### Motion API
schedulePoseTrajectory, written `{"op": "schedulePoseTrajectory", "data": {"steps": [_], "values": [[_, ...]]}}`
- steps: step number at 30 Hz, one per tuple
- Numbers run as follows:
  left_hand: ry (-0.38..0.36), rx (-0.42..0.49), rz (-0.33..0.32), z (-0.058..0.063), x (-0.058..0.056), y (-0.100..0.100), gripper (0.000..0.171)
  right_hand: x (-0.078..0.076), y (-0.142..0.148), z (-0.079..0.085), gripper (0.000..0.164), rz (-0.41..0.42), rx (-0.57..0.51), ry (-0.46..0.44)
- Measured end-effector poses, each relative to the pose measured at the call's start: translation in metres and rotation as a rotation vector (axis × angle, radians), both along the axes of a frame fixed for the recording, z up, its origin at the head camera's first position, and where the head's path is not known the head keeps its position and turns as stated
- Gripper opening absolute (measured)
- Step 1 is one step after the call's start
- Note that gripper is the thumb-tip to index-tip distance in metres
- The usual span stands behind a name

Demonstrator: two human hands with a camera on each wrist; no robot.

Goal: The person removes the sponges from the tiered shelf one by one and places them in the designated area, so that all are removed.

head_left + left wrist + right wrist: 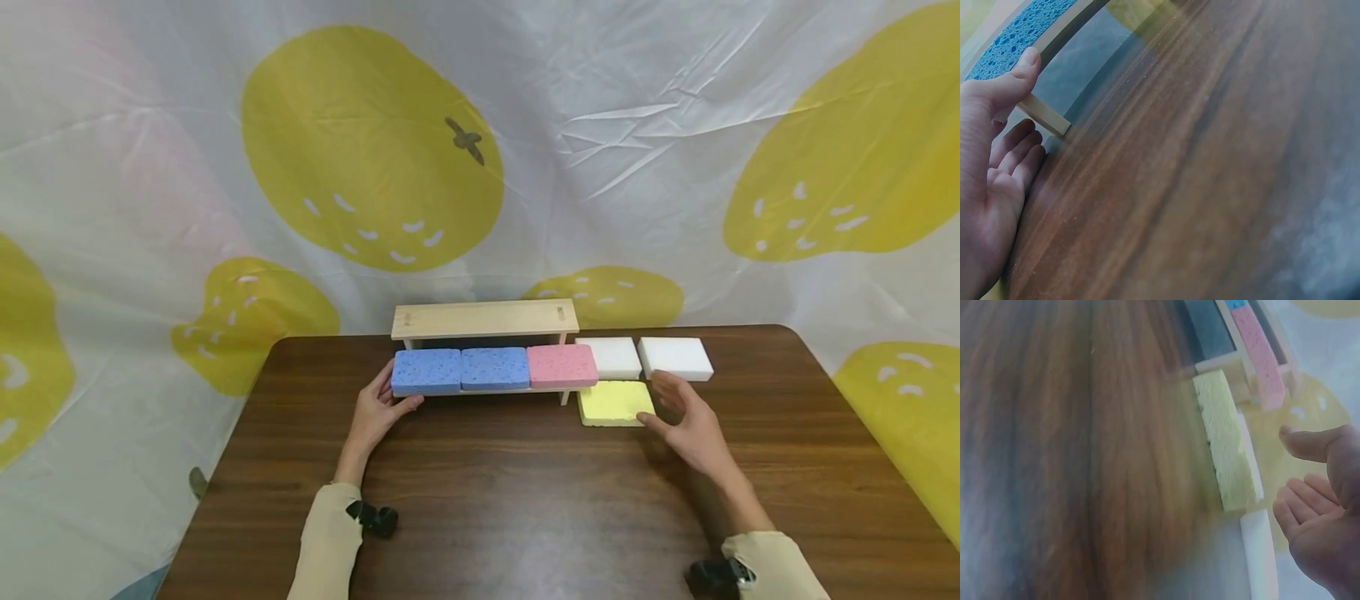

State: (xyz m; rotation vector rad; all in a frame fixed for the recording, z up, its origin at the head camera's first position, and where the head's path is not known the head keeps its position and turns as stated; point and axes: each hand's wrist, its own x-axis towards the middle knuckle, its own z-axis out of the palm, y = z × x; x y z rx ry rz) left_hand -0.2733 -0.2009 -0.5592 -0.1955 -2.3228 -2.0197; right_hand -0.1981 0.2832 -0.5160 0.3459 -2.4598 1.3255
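A two-tier wooden rack [483, 318] stands at the table's back, its lower board carrying two blue sponges [426, 370] and a pink sponge [562, 365] in a row. My left hand [375, 414] grips that board's left end; in the left wrist view the thumb lies along its front edge beside a blue sponge [1019, 37], other fingers curling near a rack leg [1046, 116]. Beside a yellow sponge [615, 403] on the table, my right hand [692, 427] is spread and holds nothing. The right wrist view shows a gap between it and the yellow sponge [1225, 444].
Two white sponge blocks [611, 357] lie behind the yellow sponge, side by side; the right one [677, 358] is near my right fingertips. The pink sponge overhangs the lower board's right end. A patterned curtain [600, 167] hangs behind the brown table [510, 500].
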Motion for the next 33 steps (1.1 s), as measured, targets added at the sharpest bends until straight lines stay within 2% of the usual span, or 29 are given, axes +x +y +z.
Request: {"op": "schedulePoseTrajectory", "data": {"steps": [5, 13, 22, 27, 33], "values": [[-0.008, 0.003, 0.003, 0.000, 0.001, 0.000, 0.088, -0.007, -0.013, 0.006, 0.066, 0.049, -0.036, -0.006], [-0.016, 0.000, -0.008, 0.001, 0.001, 0.001, 0.090, -0.019, -0.034, 0.014, 0.069, 0.064, 0.006, -0.022], [0.003, -0.028, 0.007, 0.000, 0.000, -0.001, 0.088, -0.041, -0.056, 0.017, 0.076, 0.119, -0.006, -0.041], [-0.002, -0.011, 0.006, -0.001, -0.001, -0.001, 0.087, -0.046, -0.063, 0.016, 0.081, 0.128, -0.004, -0.054], [0.011, -0.005, 0.005, 0.000, 0.001, 0.002, 0.087, -0.048, -0.069, 0.015, 0.087, 0.123, -0.013, -0.120]]}}
